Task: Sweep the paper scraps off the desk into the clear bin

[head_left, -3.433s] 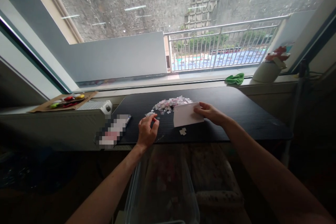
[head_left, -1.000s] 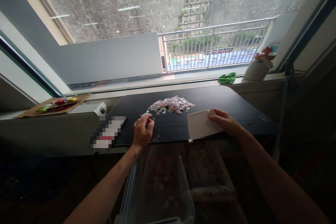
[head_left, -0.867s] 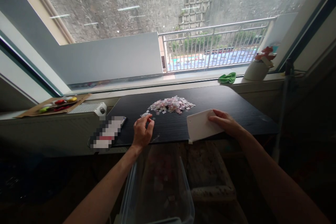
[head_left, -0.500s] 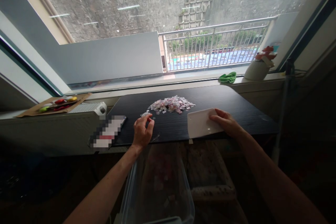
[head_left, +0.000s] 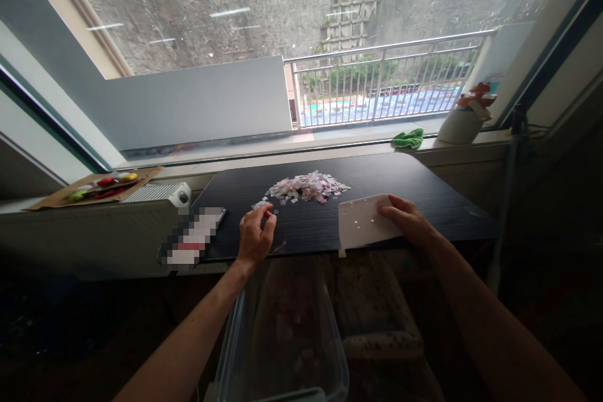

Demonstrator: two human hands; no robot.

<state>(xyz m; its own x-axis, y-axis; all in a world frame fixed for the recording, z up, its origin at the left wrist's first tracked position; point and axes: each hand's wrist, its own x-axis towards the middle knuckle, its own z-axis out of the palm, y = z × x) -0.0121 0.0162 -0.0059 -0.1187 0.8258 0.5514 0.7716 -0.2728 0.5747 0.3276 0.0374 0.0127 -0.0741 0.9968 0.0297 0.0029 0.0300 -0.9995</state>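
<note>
A flat white plastic sheet, like a dough scraper, is gripped at its right end by my right hand. Its lower edge is near the front of the black table. My left hand is over the table's left part, fingers curled and thumb drawn in. A few small pale pieces show at its fingertips; what is between them is too small to make out. Just beyond both hands lies a pile of small white and pinkish square flakes. A small pale piece shows at the table's front edge, below the sheet.
Below the front edge stands a clear plastic bin with a few pale flakes inside, beside a worn stool. A phone, its screen blurred, is at left. A green cloth and a pale jug stand on the sill.
The white sheet has shifted slightly right and tilted, with bright spots now on its face. My left hand has hardly moved, and the pile looks the same.
</note>
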